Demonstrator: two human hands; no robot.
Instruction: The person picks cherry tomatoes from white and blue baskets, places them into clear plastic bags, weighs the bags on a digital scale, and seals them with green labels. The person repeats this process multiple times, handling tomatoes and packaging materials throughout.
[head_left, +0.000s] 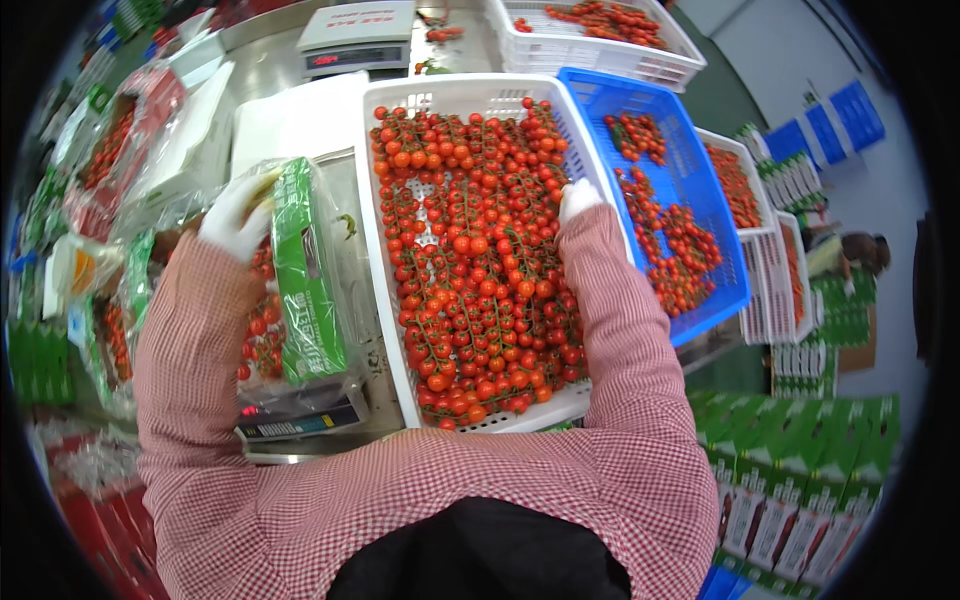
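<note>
My left hand (238, 215), in a white glove, is at the far edge of a green cardboard box (309, 300) wrapped in clear plastic; its fingers are apart, and whether they grip the film is unclear. Cherry tomatoes on the vine show inside that box, which rests on a digital scale (304, 417). My right hand (579, 199), gloved too, reaches to the right side of a white plastic crate (379, 247) and touches the tomatoes there; its fingertips are partly hidden. Rows of red cherry tomatoes on the vine (480, 262) fill most of the crate.
A blue crate (686, 161) with tomato clusters adjoins the white crate on the right. Behind stand a second scale (356, 34) and another white crate (600, 52). More packed boxes lie at left. Green cartons (795, 465) stand at lower right; a person (851, 255) is farther off.
</note>
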